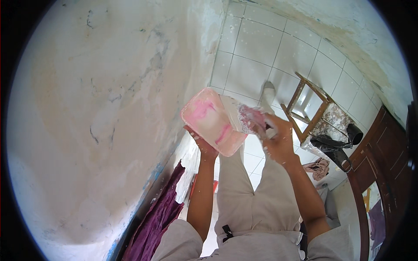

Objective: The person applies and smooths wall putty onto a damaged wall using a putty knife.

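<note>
A shallow pink plastic tray (201,114) with whitish paste and bright pink smears is tilted in front of me. My left hand (204,144) holds it from below by its near left edge, fingers mostly hidden under it. In my right hand (278,141) is a broad putty knife (251,118), caked with white and pink paste. Its pale blade lies over the tray's right side, seemingly touching it. The fingers of this hand are closed around the handle, and white specks dot both hands and forearms.
A patchy plastered wall (100,95) rises close on the left. A paint-splattered wooden stool (324,111) stands at right, with a black item (333,145) on it. Beside it lies a crumpled cloth (318,168). Purple fabric (159,209) is at lower left, a brown door (385,152) far right.
</note>
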`<state>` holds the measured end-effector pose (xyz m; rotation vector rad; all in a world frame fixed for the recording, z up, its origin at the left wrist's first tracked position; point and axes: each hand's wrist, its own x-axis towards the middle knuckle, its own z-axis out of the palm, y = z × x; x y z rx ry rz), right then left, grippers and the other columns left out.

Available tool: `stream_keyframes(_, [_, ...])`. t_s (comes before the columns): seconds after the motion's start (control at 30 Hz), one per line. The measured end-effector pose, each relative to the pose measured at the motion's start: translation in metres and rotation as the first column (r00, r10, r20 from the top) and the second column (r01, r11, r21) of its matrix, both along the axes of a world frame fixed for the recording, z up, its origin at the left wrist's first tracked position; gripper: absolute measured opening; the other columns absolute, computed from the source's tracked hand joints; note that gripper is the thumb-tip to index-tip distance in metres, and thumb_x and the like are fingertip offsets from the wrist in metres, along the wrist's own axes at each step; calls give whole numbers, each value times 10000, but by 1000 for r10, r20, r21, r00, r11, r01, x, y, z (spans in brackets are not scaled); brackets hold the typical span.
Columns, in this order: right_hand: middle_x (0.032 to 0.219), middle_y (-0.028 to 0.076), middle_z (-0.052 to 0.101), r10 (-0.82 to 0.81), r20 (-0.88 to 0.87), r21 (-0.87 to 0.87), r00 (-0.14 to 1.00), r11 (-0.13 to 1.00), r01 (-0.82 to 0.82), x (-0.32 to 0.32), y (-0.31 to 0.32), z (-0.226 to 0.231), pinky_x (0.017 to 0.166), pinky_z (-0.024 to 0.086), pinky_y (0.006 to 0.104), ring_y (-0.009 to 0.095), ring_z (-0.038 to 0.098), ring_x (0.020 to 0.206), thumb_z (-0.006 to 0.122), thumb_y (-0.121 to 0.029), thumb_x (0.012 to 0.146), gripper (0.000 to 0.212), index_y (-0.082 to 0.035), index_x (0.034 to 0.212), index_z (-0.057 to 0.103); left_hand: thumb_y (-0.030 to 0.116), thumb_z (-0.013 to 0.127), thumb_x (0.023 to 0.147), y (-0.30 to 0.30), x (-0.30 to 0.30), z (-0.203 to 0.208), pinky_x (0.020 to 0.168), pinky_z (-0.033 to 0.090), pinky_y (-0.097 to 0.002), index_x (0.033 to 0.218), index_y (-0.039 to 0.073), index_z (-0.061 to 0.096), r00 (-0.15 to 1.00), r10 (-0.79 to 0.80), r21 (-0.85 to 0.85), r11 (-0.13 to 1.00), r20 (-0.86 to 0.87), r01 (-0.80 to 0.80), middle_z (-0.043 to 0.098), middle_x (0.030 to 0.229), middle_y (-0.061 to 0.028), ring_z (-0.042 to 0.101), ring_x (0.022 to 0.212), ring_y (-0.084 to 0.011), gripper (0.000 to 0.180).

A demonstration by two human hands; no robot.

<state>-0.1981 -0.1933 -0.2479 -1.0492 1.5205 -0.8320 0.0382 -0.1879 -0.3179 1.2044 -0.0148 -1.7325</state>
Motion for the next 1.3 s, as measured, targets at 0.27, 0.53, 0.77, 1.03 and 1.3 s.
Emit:
stream_keyframes(0.27, [981, 102, 688, 24, -325, -206, 945, 974, -96, 20, -1, 23, 660, 575, 358, 270, 697, 821, 707, -3, 743, 320, -40, 1059, 676, 703, 365, 942, 16, -33, -9, 1122, 378, -484, 1506, 202, 303, 1000, 11, 19, 1000, -17, -11, 386, 1496, -45, 411, 1353, -265, 757])
stream_keyframes(0.53, [997, 129, 706, -2, -347, -176, 938, 982, -63, 22, -20, 25, 733, 562, 359, 296, 696, 851, 693, 31, 726, 378, -26, 1100, 690, 643, 376, 972, 25, -55, -20, 1118, 388, -459, 1504, 202, 301, 999, 20, -2, 1000, -25, -20, 387, 1490, -42, 413, 1349, -253, 696])
stream_keyframes(0.77, [1003, 111, 712, 153, -266, -149, 952, 969, -197, 23, -15, 18, 722, 554, 363, 271, 694, 843, 709, 22, 702, 407, -43, 1104, 691, 591, 386, 997, 26, -55, -23, 1114, 396, -438, 1503, 202, 300, 999, 33, -4, 999, -33, -33, 388, 1485, -40, 415, 1345, -242, 644])
stream_keyframes(1.03, [988, 112, 719, 113, -187, -122, 976, 983, -138, 24, -11, 4, 730, 553, 354, 286, 688, 831, 689, 9, 755, 349, -63, 1096, 702, 524, 391, 1027, 31, -55, -30, 1108, 404, -397, 1489, 190, 310, 999, -12, -116, 993, 51, 18, 400, 1458, -25, 433, 1319, -219, 576])
stream_keyframes(1.3, [975, 144, 717, 104, -78, -34, 991, 994, -107, 21, -8, -10, 726, 550, 352, 311, 686, 810, 676, -4, 778, 308, -48, 1081, 704, 475, 439, 1029, 19, -61, -14, 1045, 439, -388, 1465, 177, 305, 975, -108, -15, 993, 196, 113, 426, 1387, -34, 466, 1247, -223, 545])
